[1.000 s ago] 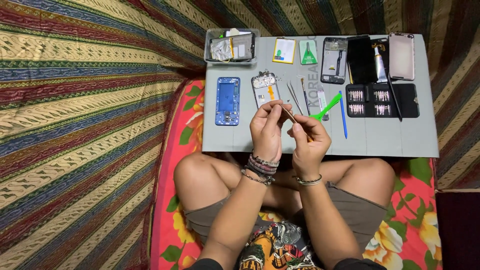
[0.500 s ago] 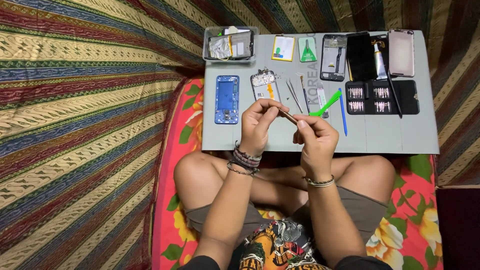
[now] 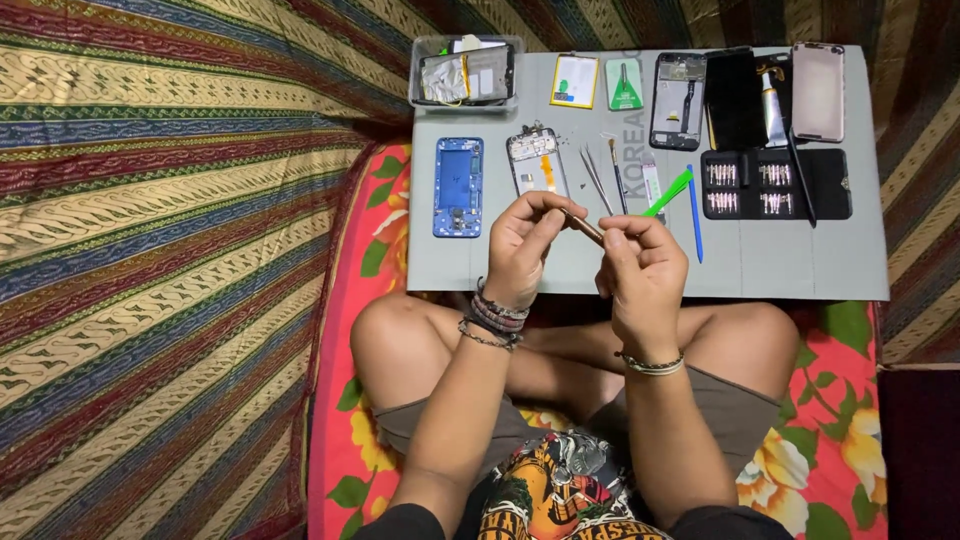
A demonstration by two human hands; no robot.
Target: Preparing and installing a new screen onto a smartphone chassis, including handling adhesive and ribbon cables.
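From the head view, your hands have lifted slightly off the mat edge and drawn closer together since a second ago, and the thin strip now bridges them more level. Your left hand [image 3: 525,245] has thumb and forefinger pinched shut on one end of the thin brown flex strip [image 3: 583,227]; your right hand [image 3: 640,270] curls closed on the other end. The strip is narrow, flat and coppery, held above the near part of the smooth grey work mat [image 3: 800,270]. Just beyond your fingers lie a blue plastic phone frame [image 3: 458,187], a bare phone chassis [image 3: 537,162] with an orange ribbon, slim metal tweezers [image 3: 597,178], a green pry tool [image 3: 668,193] and a blue spudger [image 3: 694,212]. A black bit case [image 3: 775,185] sits well to the right.
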